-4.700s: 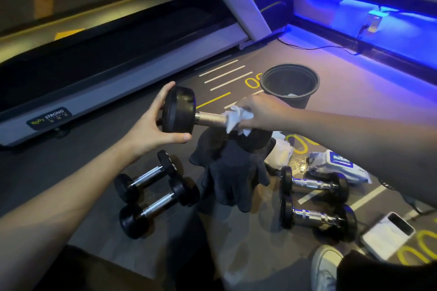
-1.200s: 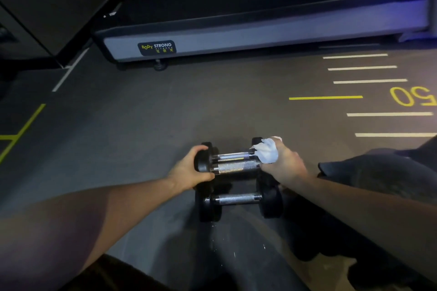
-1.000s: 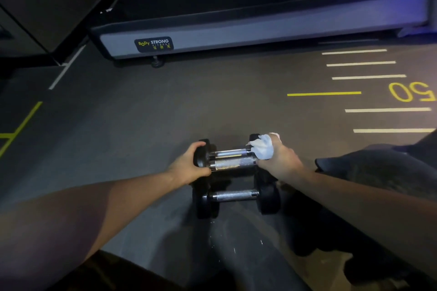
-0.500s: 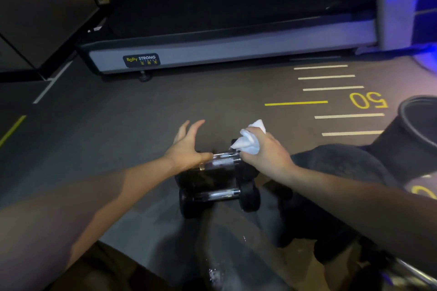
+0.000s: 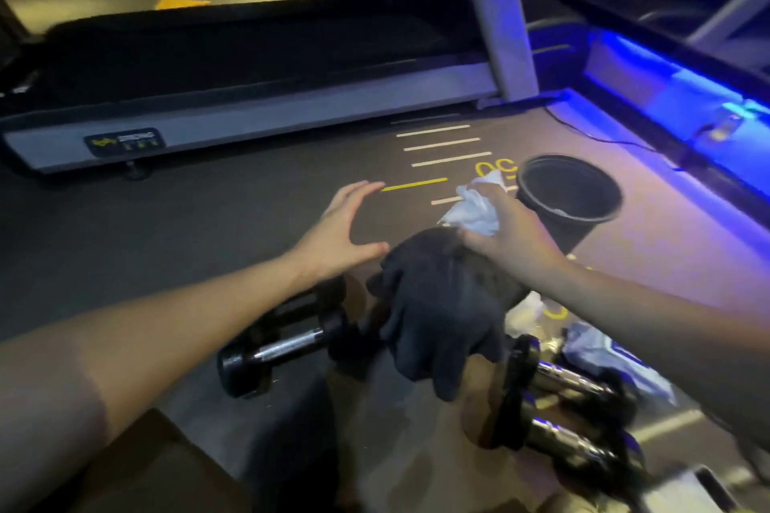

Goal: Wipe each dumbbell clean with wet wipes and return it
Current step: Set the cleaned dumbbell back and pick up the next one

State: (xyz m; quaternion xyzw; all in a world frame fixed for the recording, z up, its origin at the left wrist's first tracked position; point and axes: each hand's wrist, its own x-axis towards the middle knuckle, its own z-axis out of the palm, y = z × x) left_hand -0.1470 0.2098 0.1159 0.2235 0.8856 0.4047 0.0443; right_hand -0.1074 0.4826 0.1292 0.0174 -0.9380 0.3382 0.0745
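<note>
My right hand (image 5: 506, 235) grips a crumpled white wet wipe (image 5: 475, 205), raised above the floor just left of a black bin (image 5: 571, 196). My left hand (image 5: 339, 231) hovers with straight fingers and holds nothing. Below my left wrist lie black dumbbells with chrome handles (image 5: 287, 346), side by side on the floor. Two more dumbbells (image 5: 558, 408) lie at the lower right. A wipe pack (image 5: 616, 362) sits behind them, partly hidden by my right arm.
A dark cloth (image 5: 441, 321) is heaped between the two dumbbell groups. A treadmill (image 5: 250, 112) runs along the far side, its post at the upper middle. A blue-lit ledge (image 5: 675, 92) with a cable borders the right. Used wipes lie in the bin.
Both hands have let go of the wiped dumbbell, which now lies with the left group. My right hand has lifted the wipe and moved right toward the bin; the view has swung right.
</note>
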